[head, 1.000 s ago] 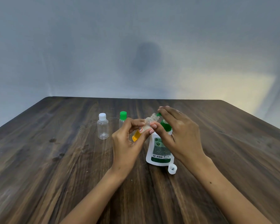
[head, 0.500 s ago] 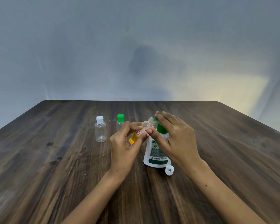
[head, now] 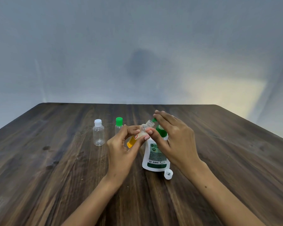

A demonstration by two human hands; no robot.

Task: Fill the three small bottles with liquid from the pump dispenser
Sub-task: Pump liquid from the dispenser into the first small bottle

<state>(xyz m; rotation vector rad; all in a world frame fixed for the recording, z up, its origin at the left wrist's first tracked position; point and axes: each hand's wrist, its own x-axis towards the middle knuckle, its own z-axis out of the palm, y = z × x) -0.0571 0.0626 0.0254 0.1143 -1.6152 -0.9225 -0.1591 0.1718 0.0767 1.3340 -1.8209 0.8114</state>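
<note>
Left hand (head: 123, 150) pinches the uncapped small bottle (head: 141, 133), tilted under the pump dispenser (head: 156, 154) spout; right hand (head: 173, 139), fingers straight, presses the pump. First fill, seemingly; next, steady strokes.

Your left hand (head: 121, 154) pinches a small open bottle (head: 141, 132) between thumb and fingers, tilted so its mouth points up toward the green nozzle (head: 153, 119) of the dispenser (head: 155, 155). The bottle has an orange label end low at its base. Your right hand (head: 175, 141) lies over the pump head, fingers stretched across the top, thumb near the bottle. The dispenser stands on the wooden table (head: 55, 176). A loose white cap (head: 168, 174) lies just beside its base. Behind your left hand stand a clear bottle with a white cap (head: 98, 132) and, beside it, a green-capped bottle (head: 118, 125).
</note>
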